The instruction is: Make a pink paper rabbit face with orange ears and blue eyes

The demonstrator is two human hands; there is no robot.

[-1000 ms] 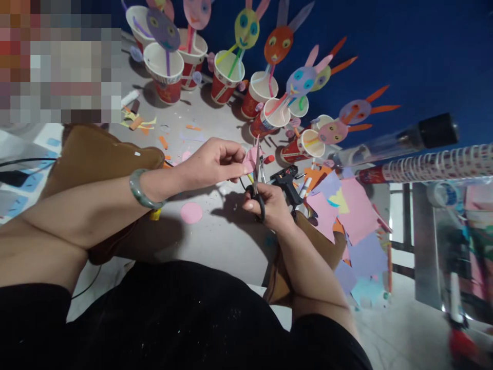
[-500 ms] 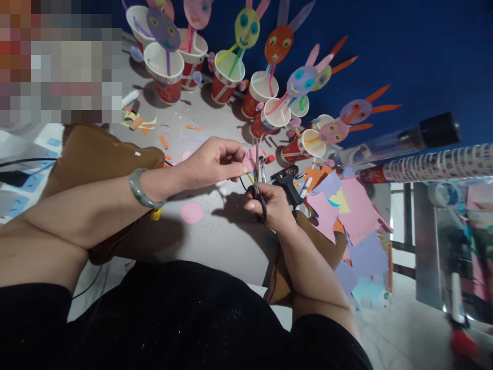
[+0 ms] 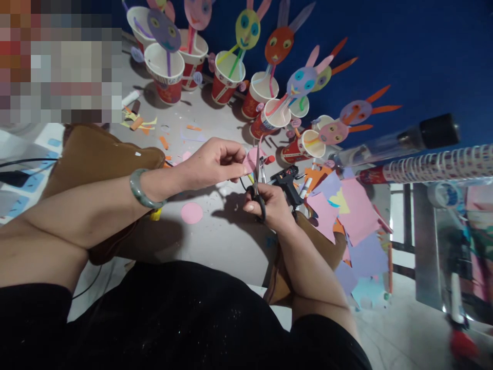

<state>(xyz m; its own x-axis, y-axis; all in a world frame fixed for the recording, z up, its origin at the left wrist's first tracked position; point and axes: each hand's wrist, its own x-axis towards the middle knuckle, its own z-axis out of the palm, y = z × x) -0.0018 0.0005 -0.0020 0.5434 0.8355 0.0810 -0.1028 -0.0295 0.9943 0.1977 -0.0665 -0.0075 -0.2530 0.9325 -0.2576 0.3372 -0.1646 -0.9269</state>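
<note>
My left hand (image 3: 221, 159) pinches a small piece of pink paper (image 3: 252, 158) between thumb and fingers. Black-handled scissors (image 3: 258, 172) are gripped in my right hand (image 3: 271, 204), their blades pointing away from me and lying along the right part of the paper. A thin pink strip curls up beside the blade tips. On the table, nearer to me, lies a pink paper circle (image 3: 191, 213). Just right of the scissors are a black glue gun (image 3: 287, 182) and a red-capped marker (image 3: 268, 160).
Paper cups (image 3: 228, 82) with colourful paper rabbit heads on strips line the back of the table. Coloured paper sheets (image 3: 358, 210) pile up at the right, under a stack of cups (image 3: 435, 163). Orange and yellow scraps (image 3: 138, 122) lie at the left. Brown cushions (image 3: 103, 154) sit under my arms.
The scissors' blades have shifted slightly, and the pink paper has turned a little in my left hand, now looking rounder. Both hands stay almost where they were.
</note>
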